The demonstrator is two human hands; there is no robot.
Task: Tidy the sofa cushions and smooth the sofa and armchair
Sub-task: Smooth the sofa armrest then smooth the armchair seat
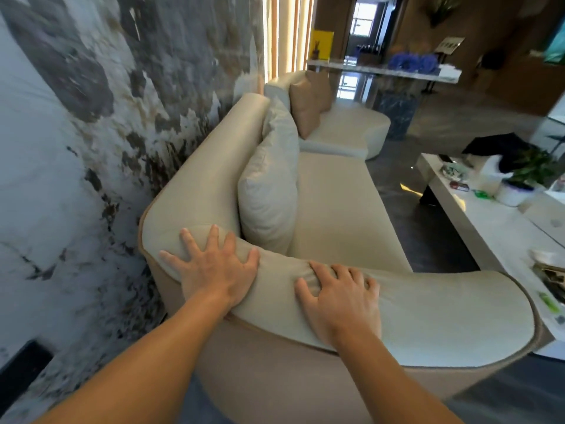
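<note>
A long cream sofa [333, 203] runs away from me along the marbled wall. Both my hands lie flat on its near padded armrest [443, 313]. My left hand [215, 267] presses the armrest's left end with fingers spread. My right hand [342, 298] rests palm down a little to the right, fingers slightly curled over the top. Two cream cushions [269, 191] lean upright against the backrest. Further along stand brown cushions [308, 102] at the sofa's far section.
The marbled wall [76, 133] is close on the left. A pale coffee table [495, 218] stands to the right with a potted plant [526, 179], a tissue box and small items. Dark glossy floor lies between sofa and table. A counter stands at the back.
</note>
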